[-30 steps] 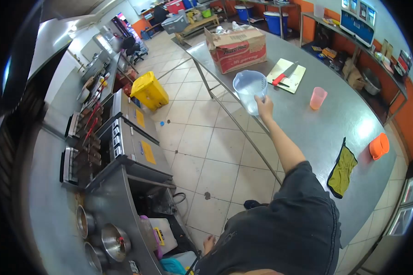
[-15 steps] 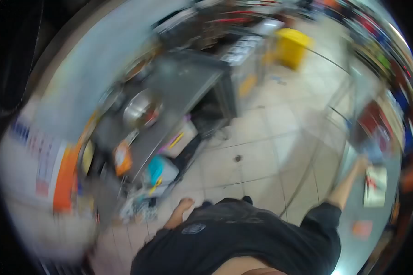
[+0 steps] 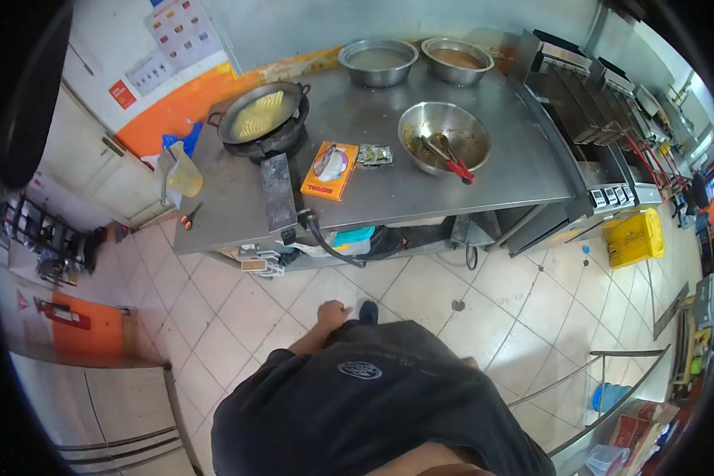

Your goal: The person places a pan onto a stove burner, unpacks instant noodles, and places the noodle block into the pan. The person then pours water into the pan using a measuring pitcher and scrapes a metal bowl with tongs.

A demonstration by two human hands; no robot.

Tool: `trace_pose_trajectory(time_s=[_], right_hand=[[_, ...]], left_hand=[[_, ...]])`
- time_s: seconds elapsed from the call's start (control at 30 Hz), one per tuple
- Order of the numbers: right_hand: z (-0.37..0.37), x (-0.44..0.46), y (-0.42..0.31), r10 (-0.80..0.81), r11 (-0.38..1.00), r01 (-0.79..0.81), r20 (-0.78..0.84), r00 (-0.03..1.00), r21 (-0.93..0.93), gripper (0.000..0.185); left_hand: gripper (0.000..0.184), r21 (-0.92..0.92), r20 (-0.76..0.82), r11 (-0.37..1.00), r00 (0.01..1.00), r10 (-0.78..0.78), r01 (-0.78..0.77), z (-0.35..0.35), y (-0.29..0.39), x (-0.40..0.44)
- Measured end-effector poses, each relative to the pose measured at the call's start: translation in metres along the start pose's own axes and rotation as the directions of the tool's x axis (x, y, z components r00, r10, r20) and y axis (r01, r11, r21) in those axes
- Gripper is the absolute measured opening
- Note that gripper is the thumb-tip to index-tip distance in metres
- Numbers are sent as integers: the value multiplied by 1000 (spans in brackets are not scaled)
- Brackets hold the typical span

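Note:
My left hand (image 3: 333,313) hangs over the floor in front of the steel counter (image 3: 357,190), its fingers curled in with nothing visible in them. Of my right side only a bit of skin (image 3: 470,362) shows beside the dark shirt; the fingers are hidden. On the counter, a black wok (image 3: 258,115) with yellow food sits over a burner. To its right are an orange box (image 3: 329,170), green sachets (image 3: 375,155) and a steel bowl (image 3: 444,136) holding red-handled tongs (image 3: 457,168). The clear jug (image 3: 607,458) stands at the lower right, apart from my left hand.
Two steel basins (image 3: 378,62) (image 3: 457,60) stand at the counter's back. Scissors (image 3: 190,216) and a yellowish plastic jug (image 3: 184,176) are at its left end. Fryers (image 3: 571,99) and a yellow bin (image 3: 636,238) stand right. A table edge (image 3: 611,420) is at lower right.
The view has swung left from the long table to the counter. My right hand has let go of the clear jug and drawn back to my body.

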State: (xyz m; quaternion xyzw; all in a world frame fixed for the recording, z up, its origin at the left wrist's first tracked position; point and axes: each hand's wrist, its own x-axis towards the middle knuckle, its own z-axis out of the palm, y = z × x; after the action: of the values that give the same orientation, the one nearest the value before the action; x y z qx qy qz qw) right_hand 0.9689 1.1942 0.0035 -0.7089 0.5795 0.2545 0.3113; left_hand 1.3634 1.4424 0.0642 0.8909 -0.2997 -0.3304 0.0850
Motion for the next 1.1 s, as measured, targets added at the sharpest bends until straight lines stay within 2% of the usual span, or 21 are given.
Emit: trace_pose_trajectory(time_s=[0.03,0.07,0.1,0.13,0.17,0.2,0.27,0.33,0.4,0.43,0.5,0.53,0.6,0.63,0.73,0.77,0.87,0.9,0.97,1.03,1.1], right_hand=[[-29,-17,-34,28,999,-30,65,997,26,51],[0,25,-18,-203,953,249,-244,948,174,45],[-44,1,-67,-265,887,342,-264,927,312,33],[-40,43,-79,-543,809,586,-441,715,-47,32],[-76,24,-132,-259,920,329,-302,918,212,46],[-103,13,-171,-254,907,319,-245,936,277,54],[-122,44,-214,-431,802,489,-236,871,343,47],[-155,7,-279,-745,482,868,-466,477,119,20],[-183,-25,-336,-755,456,848,-387,529,271,20],[-194,-35,-359,-720,445,845,-444,534,296,19],[-210,-43,-383,-628,427,837,-553,548,344,20],[-209,-28,-378,-506,362,833,-662,553,419,22],[-207,12,-369,-209,186,835,-810,548,517,28],[-219,12,-362,-126,129,793,-784,608,595,44],[-268,-8,-365,-179,329,930,-957,230,162,52],[-292,-23,-373,-300,422,907,-943,142,2,56],[-335,-11,-379,-546,496,861,-733,407,109,47],[-348,-2,-378,-591,497,861,-685,425,105,36],[-380,17,-370,-652,542,840,-622,433,16,33],[-412,28,-368,-681,556,829,-606,412,-61,31],[-438,37,-373,-780,584,764,-449,436,-274,29]], left_hand=[[53,-102,260,987,961,-94,124,-17,1,12],[54,-244,351,966,937,5,86,-13,-7,25],[56,-384,417,921,902,113,62,-8,-16,45],[58,-517,463,854,857,226,53,-5,-20,57],[58,-536,460,843,821,338,-46,-14,-12,65],[58,-558,458,818,769,447,-143,-35,8,70],[51,-596,416,786,774,478,-165,-96,51,61],[45,-719,285,683,842,457,-128,-115,72,74],[37,-775,94,585,872,480,-238,-134,87,90],[34,-792,-5,533,876,482,-298,-145,94,98],[28,-719,-146,597,917,370,-356,-173,111,106],[26,-680,-215,631,924,317,-374,-182,119,109],[20,-690,-338,584,904,260,-426,-196,128,121],[17,-691,-399,563,888,227,-454,-202,131,129],[18,-722,-427,551,896,120,-418,-212,144,148],[21,-781,-425,471,902,79,-410,-210,155,155],[33,-889,-388,269,921,-14,-371,-212,200,174],[37,-910,-357,237,934,-32,-340,-220,224,171],[43,-922,-347,207,936,-65,-327,-227,262,175],[36,-909,-376,258,912,-161,-329,-224,279,192],[30,-892,-410,290,889,-202,-346,-220,286,207]])
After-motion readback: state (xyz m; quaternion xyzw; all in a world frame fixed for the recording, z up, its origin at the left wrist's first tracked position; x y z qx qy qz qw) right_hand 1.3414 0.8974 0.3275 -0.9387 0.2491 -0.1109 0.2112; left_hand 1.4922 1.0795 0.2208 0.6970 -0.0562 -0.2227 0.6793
